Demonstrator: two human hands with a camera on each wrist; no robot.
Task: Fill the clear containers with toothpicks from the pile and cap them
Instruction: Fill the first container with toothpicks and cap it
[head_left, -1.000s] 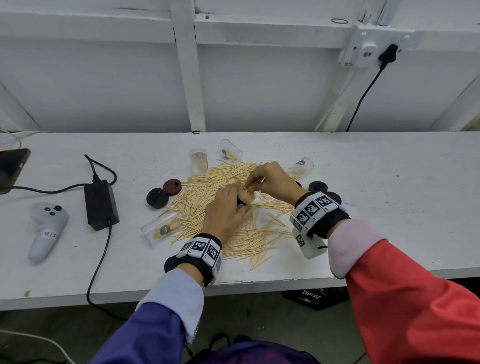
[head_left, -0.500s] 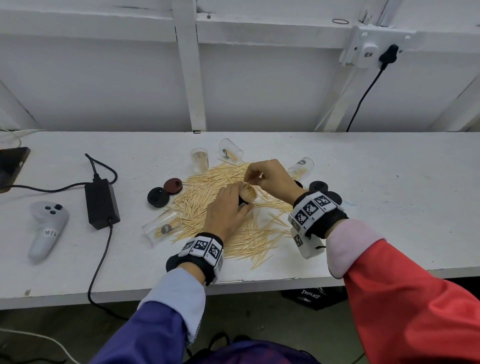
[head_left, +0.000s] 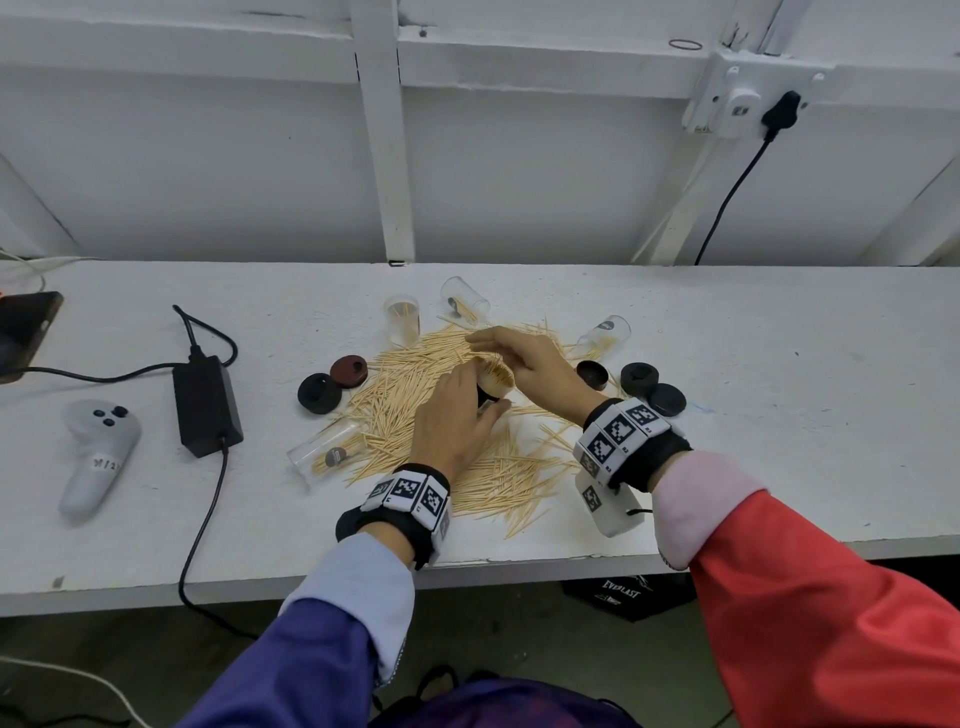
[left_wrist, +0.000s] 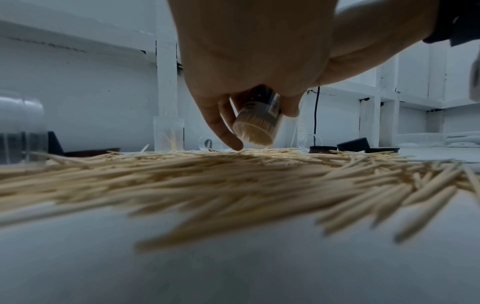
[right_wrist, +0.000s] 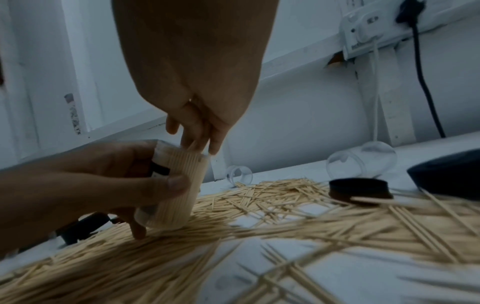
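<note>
Filling step: our left hand (head_left: 451, 415) grips a nearly full container (right_wrist: 173, 191) above the toothpick pile (head_left: 415, 384) while our right hand (head_left: 524, 358) pinches more toothpicks into its mouth; next, we judge, a cap (head_left: 592, 375).

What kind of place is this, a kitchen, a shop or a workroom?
Probably a plain workroom set up for recording, not a kitchen: a bare white bench against a white panelled wall, a wall socket with a black plug, and a game-style controller beside a power adapter.
</note>
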